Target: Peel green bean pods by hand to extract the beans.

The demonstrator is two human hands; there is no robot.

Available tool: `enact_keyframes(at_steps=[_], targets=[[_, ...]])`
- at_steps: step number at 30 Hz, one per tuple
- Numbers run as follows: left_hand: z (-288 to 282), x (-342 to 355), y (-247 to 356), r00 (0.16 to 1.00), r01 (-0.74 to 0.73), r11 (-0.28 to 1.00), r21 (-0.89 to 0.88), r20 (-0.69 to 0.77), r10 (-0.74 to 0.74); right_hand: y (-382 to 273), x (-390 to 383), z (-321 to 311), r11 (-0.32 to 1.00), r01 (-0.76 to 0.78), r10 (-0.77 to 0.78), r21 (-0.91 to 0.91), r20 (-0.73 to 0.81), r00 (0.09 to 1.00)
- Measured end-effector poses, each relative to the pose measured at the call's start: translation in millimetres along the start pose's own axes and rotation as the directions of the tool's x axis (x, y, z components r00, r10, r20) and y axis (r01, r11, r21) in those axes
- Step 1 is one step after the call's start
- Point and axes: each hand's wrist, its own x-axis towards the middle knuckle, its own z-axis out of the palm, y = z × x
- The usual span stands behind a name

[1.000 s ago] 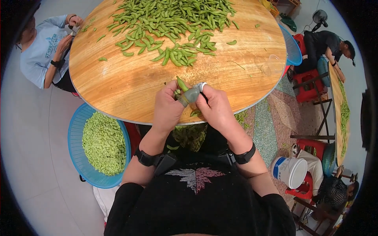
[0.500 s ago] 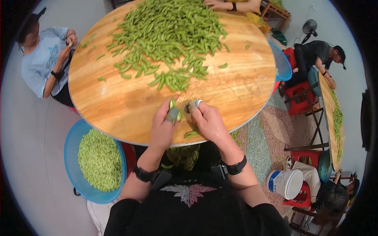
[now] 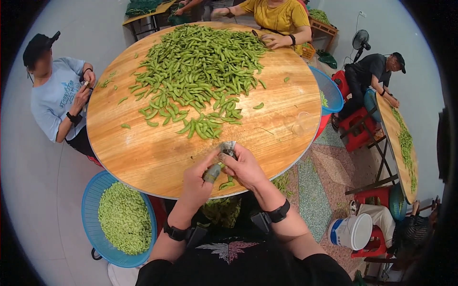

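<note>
My left hand (image 3: 198, 180) is closed, with a grey-green cover on its thumb. A bit of a green edamame pod (image 3: 221, 165) shows at its fingertips. My right hand (image 3: 244, 168) meets it there, fingers pinched together; a silvery and dark covering sits at the tips, and what they grip is hidden. Both hands are over the near edge of a round wooden table (image 3: 152, 159). Beneath the right hand lie a few loose pods (image 3: 226, 185). Just beyond the hands is a small cluster of pods (image 3: 202, 126), joining a large heap of edamame pods (image 3: 200, 62).
A blue basket (image 3: 86, 219) of shelled green beans stands at my left, below the table edge. One person (image 3: 59, 95) sits at the left; another, in yellow (image 3: 281, 19), is across the table. At the right are a white bucket (image 3: 350, 232), a second table (image 3: 386, 114) and red stools.
My hands, apart before with a pod showing in the left, have come together at the fingertips. The view has tilted up, bringing more of the person across the table into sight.
</note>
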Motion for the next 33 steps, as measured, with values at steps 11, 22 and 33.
enact_keyframes(at_steps=[11, 22, 33], targets=[[7.5, 2.0, -5.8, 0.876, -0.456, 0.882, 0.118, -0.113, 0.468, -5.7, -5.7, 9.4, 0.803, -0.299, 0.346, 0.516, 0.006, 0.938], [-12.4, 2.1, -21.1, 0.944, 0.318, 0.646, -0.694, 0.171, -0.282, -21.4, 0.8, 0.0, 0.993, 0.090, -0.086, 0.082, -0.042, 0.995], [-19.2, 5.8, -23.1, 0.950, 0.260, 0.425, -0.867, 0.152, -0.271, -71.3, 105.4, -134.1, -0.169, -0.189, -0.417, -0.967, -0.104, 0.903]])
